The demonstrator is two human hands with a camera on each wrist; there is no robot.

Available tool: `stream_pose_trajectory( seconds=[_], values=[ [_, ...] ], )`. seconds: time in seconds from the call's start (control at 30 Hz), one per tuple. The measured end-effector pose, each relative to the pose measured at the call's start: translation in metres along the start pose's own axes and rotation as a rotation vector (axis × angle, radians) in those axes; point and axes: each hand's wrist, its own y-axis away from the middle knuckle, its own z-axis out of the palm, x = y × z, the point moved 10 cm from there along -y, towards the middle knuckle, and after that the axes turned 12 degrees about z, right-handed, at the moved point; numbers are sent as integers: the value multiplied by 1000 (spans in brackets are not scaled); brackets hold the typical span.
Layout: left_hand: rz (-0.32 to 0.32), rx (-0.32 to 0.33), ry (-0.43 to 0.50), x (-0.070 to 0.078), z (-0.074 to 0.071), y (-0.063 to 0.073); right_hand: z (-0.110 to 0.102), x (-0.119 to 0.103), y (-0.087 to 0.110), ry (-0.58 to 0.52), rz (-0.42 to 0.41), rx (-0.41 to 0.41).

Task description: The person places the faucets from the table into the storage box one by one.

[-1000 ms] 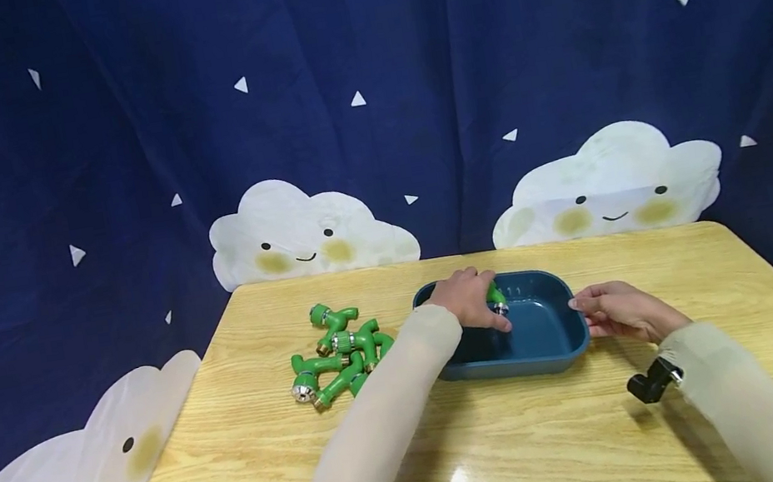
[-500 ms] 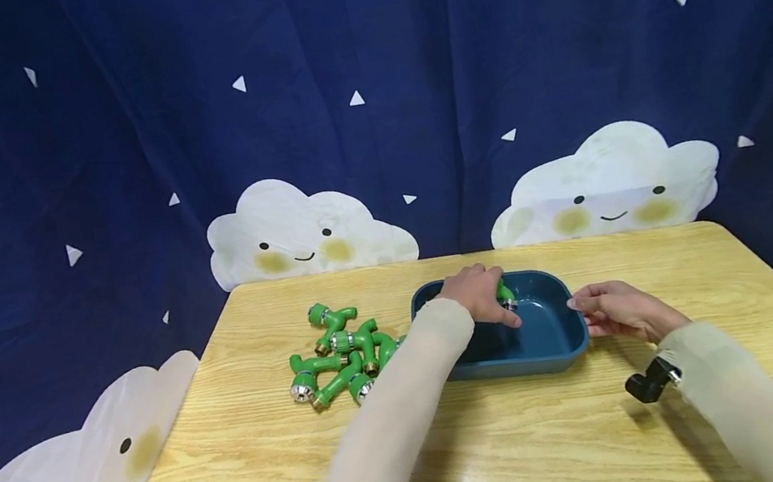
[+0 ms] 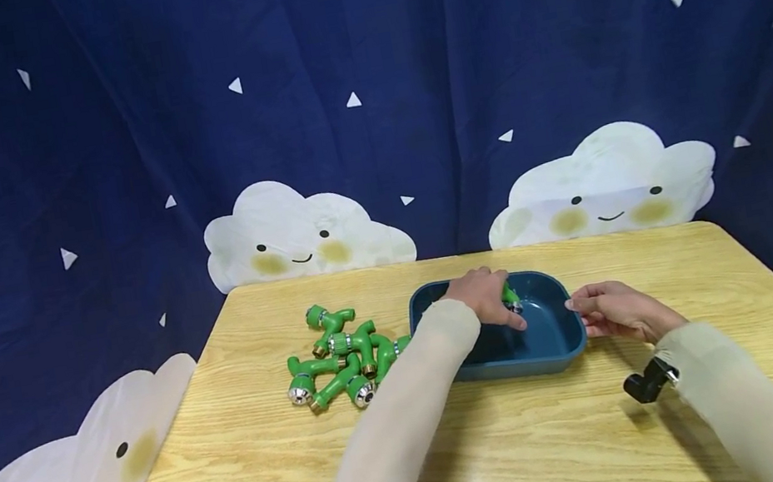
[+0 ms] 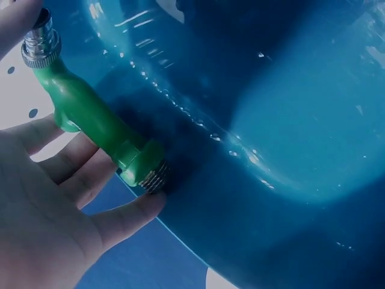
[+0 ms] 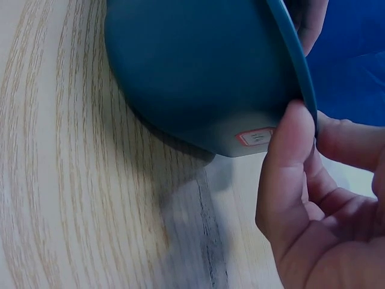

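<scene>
My left hand (image 3: 481, 300) is over the dark blue plastic bin (image 3: 520, 367), holding a green tap (image 4: 96, 117) with metal ends. In the left wrist view, the fingers lie along the tap's near side, and one fingertip is right at its threaded end. Much of that tap is covered by the hand in the head view. My right hand (image 3: 618, 311) pinches the bin's right rim, thumb on the outer wall, as the right wrist view shows near a small red-edged label (image 5: 255, 137). To the left of the bin lies a loose pile of green taps (image 3: 330, 364).
The bin stands on a light wooden table (image 3: 240, 466). A dark blue curtain (image 3: 306, 119) with white clouds and triangles hangs behind it. A small black device (image 3: 648, 382) sticks out at the right wrist. The left forearm crosses in front of the bin's left end.
My left hand has shifted slightly right over the bin with the green tap, and more of the pile shows beside the forearm. The right hand keeps its pinch on the rim.
</scene>
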Motion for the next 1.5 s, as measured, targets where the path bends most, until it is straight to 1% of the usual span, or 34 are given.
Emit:
stream_pose_trajectory(
  seconds=[0.1,0.23,0.4,0.53,0.8,0.93,1.03,1.17,1.33,1.5],
  values=[
    [6,-6,-11,4,1,0,0,1,0,-4,11,8],
    [27,-17,-34,12,1,-1,0,1,-1,0,9,8],
    [28,-52,-67,19,6,-9,1,-1,0,12,1,2],
    [30,-63,-66,24,8,-14,2,-2,1,24,-1,3],
    [41,-67,-72,27,14,-21,1,-3,1,33,7,7],
    [62,-67,-89,29,16,-21,3,-4,1,36,2,2],
    [87,-70,-114,35,13,-18,3,-3,1,37,0,2],
    [121,-91,-149,44,11,-13,2,-2,1,37,0,11],
    [155,-116,-185,48,15,-15,3,-1,-2,33,-3,7],
    [179,-142,-199,50,20,-18,4,-2,0,34,-5,7]
  ],
)
